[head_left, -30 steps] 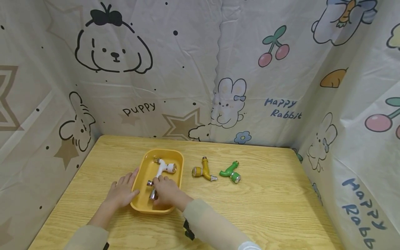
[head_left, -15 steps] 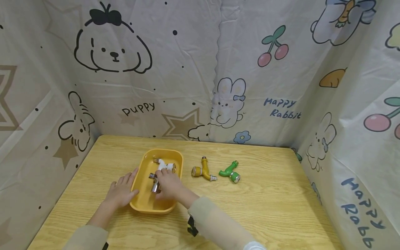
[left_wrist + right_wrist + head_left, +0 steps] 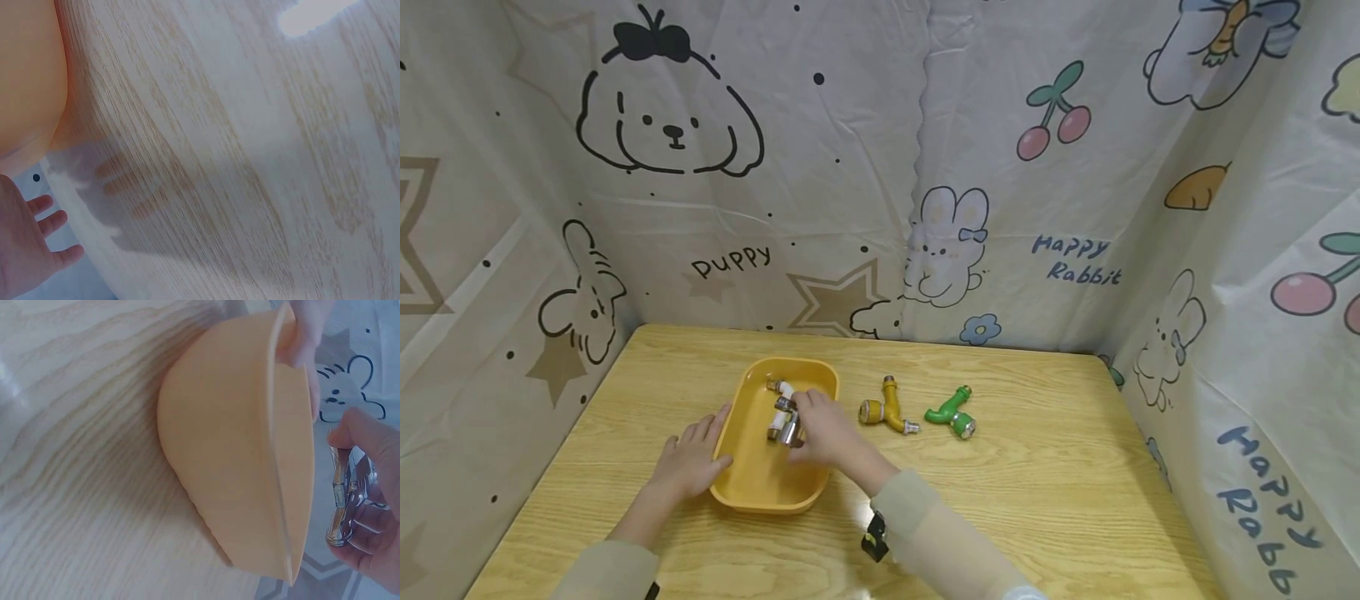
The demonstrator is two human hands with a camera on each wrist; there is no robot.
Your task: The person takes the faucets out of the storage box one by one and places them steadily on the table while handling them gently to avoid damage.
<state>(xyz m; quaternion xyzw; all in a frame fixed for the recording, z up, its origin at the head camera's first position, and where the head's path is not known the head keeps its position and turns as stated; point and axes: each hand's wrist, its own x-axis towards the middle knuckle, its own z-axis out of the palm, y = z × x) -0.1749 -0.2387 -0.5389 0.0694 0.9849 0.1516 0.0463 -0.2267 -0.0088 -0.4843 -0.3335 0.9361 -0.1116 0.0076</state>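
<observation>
Wood surface (image 3: 1037, 475) w/ yellow tray (image 3: 775, 507) on it, L of ctr. L hand (image 3: 695, 457): fingers approx straight, a bit apart, touching tray's L side, thumb at rim. R hand (image 3: 826, 429): thumb & fingers clamped on chrome tap (image 3: 791, 428), held over tray, part hidden by hand. White tap (image 3: 785, 388) in tray, mostly hidden. Yellow tap (image 3: 891, 408) on surface just R of tray, green tap (image 3: 953, 412) R of that.

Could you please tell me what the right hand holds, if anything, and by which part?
The right hand holds a silver faucet, thumb at one end, fingers opposite; which end is unclear.
</observation>
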